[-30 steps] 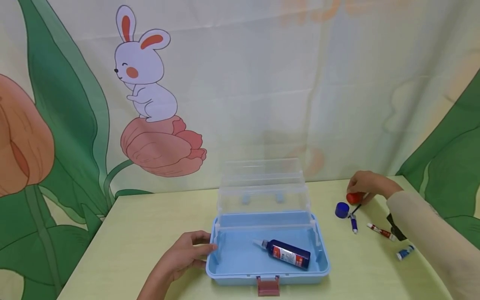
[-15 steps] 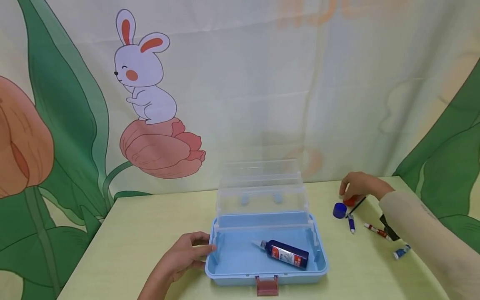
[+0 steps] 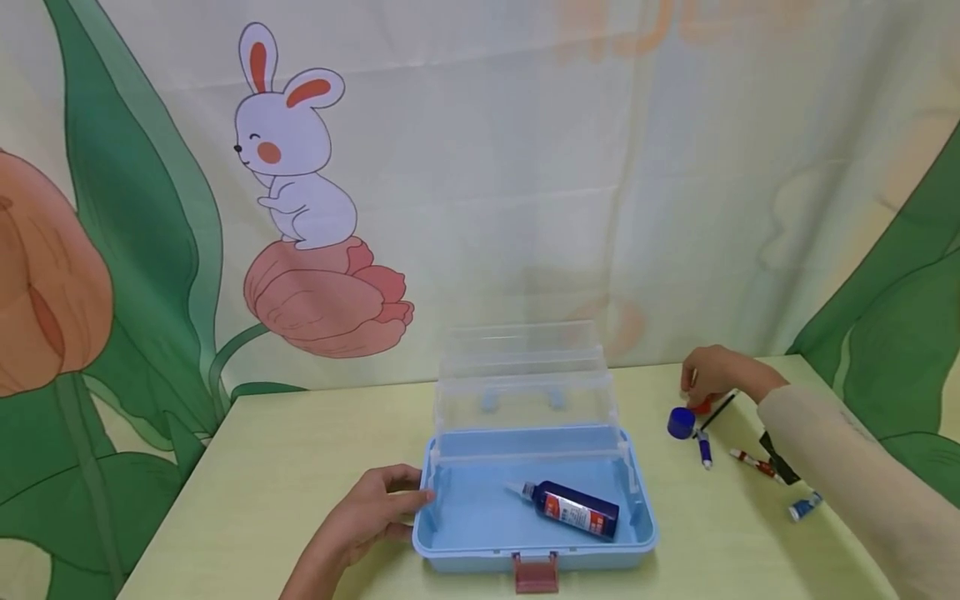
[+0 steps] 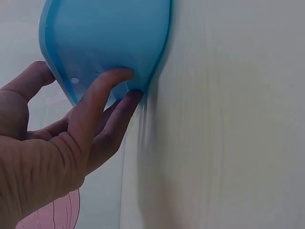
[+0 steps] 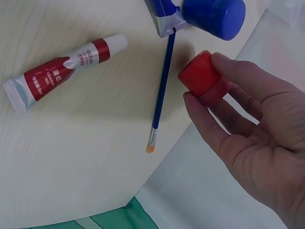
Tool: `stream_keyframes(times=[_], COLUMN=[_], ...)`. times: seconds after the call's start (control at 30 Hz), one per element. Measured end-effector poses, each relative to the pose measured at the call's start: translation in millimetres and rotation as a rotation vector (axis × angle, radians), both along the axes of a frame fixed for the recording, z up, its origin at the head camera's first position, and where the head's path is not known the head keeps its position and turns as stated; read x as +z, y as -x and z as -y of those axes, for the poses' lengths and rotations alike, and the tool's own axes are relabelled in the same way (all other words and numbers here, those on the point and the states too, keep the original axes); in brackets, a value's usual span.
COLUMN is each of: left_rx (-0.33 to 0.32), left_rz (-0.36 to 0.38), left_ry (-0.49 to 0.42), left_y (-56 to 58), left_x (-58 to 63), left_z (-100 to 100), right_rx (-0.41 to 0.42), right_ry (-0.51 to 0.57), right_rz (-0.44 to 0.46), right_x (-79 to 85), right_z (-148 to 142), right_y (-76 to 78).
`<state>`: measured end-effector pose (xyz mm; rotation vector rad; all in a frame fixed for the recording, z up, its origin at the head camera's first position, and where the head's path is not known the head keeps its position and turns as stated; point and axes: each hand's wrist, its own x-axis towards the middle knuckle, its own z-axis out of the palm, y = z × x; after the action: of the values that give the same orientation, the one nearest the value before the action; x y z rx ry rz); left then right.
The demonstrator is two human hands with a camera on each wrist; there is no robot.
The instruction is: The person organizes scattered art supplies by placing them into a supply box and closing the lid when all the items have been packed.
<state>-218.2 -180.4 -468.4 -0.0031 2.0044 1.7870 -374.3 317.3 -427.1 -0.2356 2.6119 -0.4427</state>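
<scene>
My left hand (image 3: 375, 504) holds the left end of a light blue plastic box (image 3: 476, 508), its thumb on the rim; the left wrist view shows the fingers bent about the end wall. The clear lid (image 3: 525, 404) of the box stands raised at the back. Inside the box lies a dark blue bottle (image 3: 577, 508) with a pointed nozzle. At the far right, my right hand (image 3: 716, 375) pinches a small red paint jar (image 5: 200, 76) between thumb and fingers. Beside it are a blue paint jar (image 5: 217, 16) and a blue-handled paintbrush (image 5: 163, 86).
Near the jars lie a purple-blue paint tube (image 3: 705, 450) and a red and white paint tube (image 5: 66, 69). A flat black item (image 3: 780, 461) is partly behind the right sleeve, with a blue tube (image 3: 806, 506) in front. A printed curtain (image 3: 480, 167) hangs behind the table.
My right hand has shifted slightly left and now covers more of the red jar in the head view. My left hand stays at the box.
</scene>
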Motion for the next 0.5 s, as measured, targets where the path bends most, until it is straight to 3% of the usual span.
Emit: stream_keyframes(times=[0.23,0.5], left_rx=[0.02,-0.024], left_rz=[0.023,0.075], left_ry=[0.04,-0.012], left_y=[0.4,4.1], left_x=[3.8,6.6], left_z=[-2,1], right_rx=[0.044,0.098], right_ry=[-0.005,-0.011], right_rz=[-0.051,-0.092], right_x=[12.0,32.5], right_z=[-2,9], right_y=[-1.2,-2.3])
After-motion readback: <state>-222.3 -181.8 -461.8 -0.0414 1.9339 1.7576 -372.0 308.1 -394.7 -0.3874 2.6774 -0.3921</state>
